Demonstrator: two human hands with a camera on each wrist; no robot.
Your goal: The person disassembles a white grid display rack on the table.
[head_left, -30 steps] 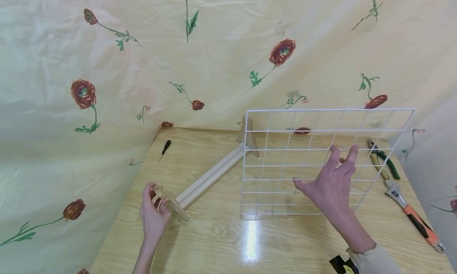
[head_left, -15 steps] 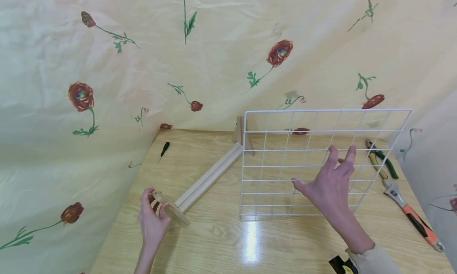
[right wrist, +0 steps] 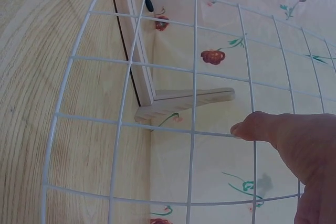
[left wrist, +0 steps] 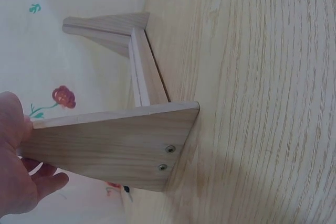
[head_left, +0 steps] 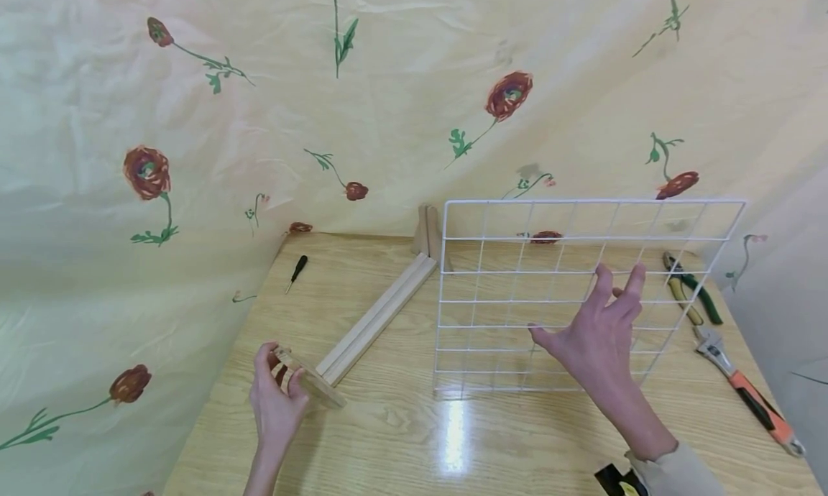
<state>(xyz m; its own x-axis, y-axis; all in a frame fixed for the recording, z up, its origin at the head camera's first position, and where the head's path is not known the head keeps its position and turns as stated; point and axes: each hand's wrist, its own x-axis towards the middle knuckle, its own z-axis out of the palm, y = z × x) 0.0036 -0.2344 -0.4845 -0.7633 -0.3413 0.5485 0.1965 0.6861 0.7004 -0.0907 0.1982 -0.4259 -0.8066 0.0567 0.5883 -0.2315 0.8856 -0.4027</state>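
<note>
Table (head_left: 388, 446), left hand (head_left: 277, 399) gripping stand (head_left: 378, 318), wire grid (head_left: 554, 272)

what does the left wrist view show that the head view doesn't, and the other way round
Left wrist only: two metal fasteners in the outer face of the wooden stand's near end piece.

Head only: the white wire grid, the right hand, the green-and-yellow pliers and the orange-and-black wrench.

Both: the left hand holding that end piece, the wooden stand's bar, the table and the flower-patterned backdrop.
</note>
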